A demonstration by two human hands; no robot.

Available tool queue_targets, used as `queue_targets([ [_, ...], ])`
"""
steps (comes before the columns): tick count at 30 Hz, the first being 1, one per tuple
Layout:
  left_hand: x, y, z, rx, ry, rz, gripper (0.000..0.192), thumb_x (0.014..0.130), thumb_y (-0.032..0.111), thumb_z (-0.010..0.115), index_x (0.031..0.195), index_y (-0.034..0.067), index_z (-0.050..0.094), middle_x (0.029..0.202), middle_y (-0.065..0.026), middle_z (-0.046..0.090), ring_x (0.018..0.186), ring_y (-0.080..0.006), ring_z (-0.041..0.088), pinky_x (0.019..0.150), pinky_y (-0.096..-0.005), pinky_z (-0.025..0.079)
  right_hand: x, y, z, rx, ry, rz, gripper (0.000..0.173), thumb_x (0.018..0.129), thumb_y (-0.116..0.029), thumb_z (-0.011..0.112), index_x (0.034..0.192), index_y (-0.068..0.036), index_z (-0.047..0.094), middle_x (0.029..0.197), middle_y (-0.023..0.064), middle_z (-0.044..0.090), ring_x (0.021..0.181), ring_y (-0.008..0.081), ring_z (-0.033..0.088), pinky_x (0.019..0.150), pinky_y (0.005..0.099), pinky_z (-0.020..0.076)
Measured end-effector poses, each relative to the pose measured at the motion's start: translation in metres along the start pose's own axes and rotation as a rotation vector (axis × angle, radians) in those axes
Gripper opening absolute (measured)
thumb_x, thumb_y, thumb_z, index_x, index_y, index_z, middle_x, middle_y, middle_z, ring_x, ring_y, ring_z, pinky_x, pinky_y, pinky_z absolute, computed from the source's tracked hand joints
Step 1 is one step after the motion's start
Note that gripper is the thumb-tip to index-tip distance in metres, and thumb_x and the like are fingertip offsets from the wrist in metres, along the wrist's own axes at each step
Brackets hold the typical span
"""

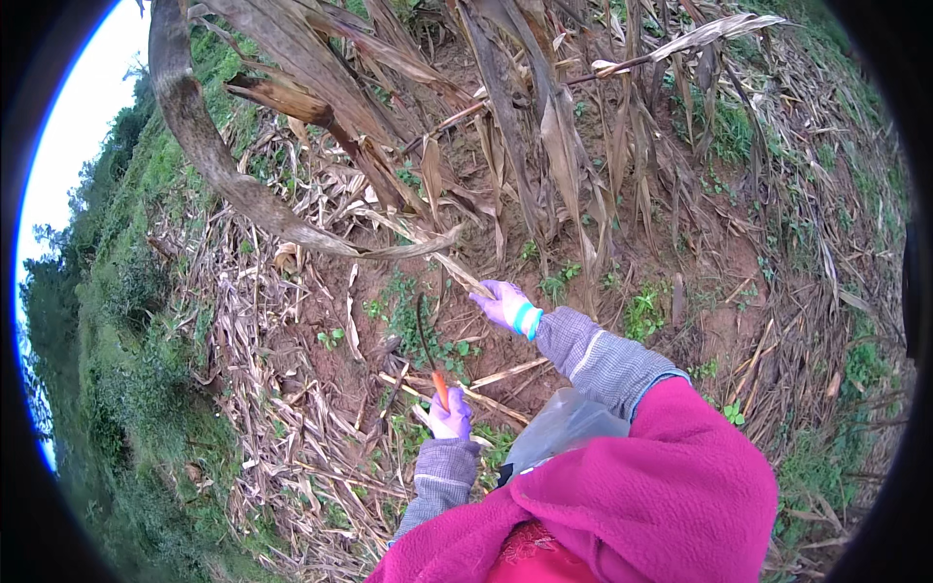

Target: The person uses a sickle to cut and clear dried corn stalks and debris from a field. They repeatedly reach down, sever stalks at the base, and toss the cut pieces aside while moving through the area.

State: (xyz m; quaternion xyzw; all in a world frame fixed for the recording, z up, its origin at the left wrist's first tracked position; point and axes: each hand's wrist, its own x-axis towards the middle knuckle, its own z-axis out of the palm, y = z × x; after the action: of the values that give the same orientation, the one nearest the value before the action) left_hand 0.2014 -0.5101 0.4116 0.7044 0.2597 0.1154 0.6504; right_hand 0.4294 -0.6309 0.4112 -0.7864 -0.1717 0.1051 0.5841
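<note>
My left hand [450, 415], in a purple glove, grips the orange handle [439, 389] of a sickle. Its thin, dark, slightly curved blade [422, 328] points up and away from me over low green weeds [415, 313]. My right hand [504, 304], gloved in purple with a blue cuff, is closed around a dry corn stalk [455, 268]. From that hand the stalk runs up and to the left, toward a clump of brown, withered corn leaves [313, 80]. A long curled dry leaf [240, 186] arcs across the stalk. The sickle blade is apart from the stalk.
Standing dry corn plants [561, 138] hang over reddish soil [718, 270]. Corn litter [291, 415] covers the ground to the left, and cut stalks [503, 375] lie near my feet. A translucent plastic sheet [572, 423] hangs at my front. Green bushes [131, 350] line the far left.
</note>
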Motion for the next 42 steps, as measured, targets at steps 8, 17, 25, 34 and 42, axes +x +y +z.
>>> queue_targets([
  [8, 0.072, 0.027, -0.004, 0.772, -0.09, 0.514, 0.029, 0.088, 0.033, 0.058, 0.095, 0.005, 0.058, 0.067, -0.0101, 0.057, 0.059, -0.0221, 0.055, 0.057, -0.0367, 0.044, -0.046, -0.044, -0.061, -0.418, -0.244, -0.132, 0.037, 0.089, -0.039, 0.049, 0.096, -0.007, 0.065, 0.084, 0.0163, 0.066, 0.082, 0.033, 0.064, 0.074, 0.0419, 0.048],
  [17, 0.029, -0.1, -0.112, 0.796, -0.205, 0.175, 0.041, 0.085, 0.041, 0.06, 0.103, 0.005, 0.06, 0.081, -0.0177, 0.065, 0.075, -0.0307, 0.065, 0.069, -0.0411, 0.05, -0.091, -0.046, -0.234, -1.442, -0.293, 0.26, 0.052, 0.075, -0.051, 0.066, 0.106, -0.008, 0.066, 0.105, 0.0105, 0.067, 0.102, 0.0268, 0.062, 0.086, 0.0392, 0.0489],
  [25, 0.083, 0.118, -0.006, -0.39, -0.166, -0.005, 0.028, 0.094, 0.037, 0.051, 0.092, 0.009, 0.052, 0.059, 0.0023, 0.044, 0.038, -0.0075, 0.032, 0.035, -0.024, 0.025, -0.04, -0.201, -0.158, -1.224, 0.109, -0.859, 0.045, 0.084, -0.04, 0.059, 0.117, -0.009, 0.054, 0.105, 0.0137, 0.06, 0.098, 0.0326, 0.059, 0.084, 0.0439, 0.0471],
  [34, 0.055, 0.108, 0.083, -0.346, -0.39, -0.223, 0.033, 0.093, 0.044, 0.05, 0.089, 0.011, 0.051, 0.059, 0.0036, 0.044, 0.039, -0.0079, 0.028, 0.036, -0.0255, 0.024, 0.011, -0.273, -0.104, -1.949, -0.046, -1.151, 0.049, 0.074, -0.038, 0.069, 0.115, -0.015, 0.056, 0.117, 0.0048, 0.057, 0.109, 0.0223, 0.054, 0.098, 0.0427, 0.0359],
  [42, 0.016, 0.104, 0.101, -0.104, -0.475, -0.183, 0.03, 0.095, 0.038, 0.047, 0.087, 0.009, 0.05, 0.057, 0.0011, 0.046, 0.04, -0.009, 0.037, 0.036, -0.026, 0.032, -0.043, -0.242, -0.142, -2.25, -0.112, -0.933, 0.016, 0.075, -0.027, 0.067, 0.078, -0.011, 0.067, 0.072, 0.0057, 0.069, 0.067, 0.0214, 0.068, 0.058, 0.0342, 0.0512],
])
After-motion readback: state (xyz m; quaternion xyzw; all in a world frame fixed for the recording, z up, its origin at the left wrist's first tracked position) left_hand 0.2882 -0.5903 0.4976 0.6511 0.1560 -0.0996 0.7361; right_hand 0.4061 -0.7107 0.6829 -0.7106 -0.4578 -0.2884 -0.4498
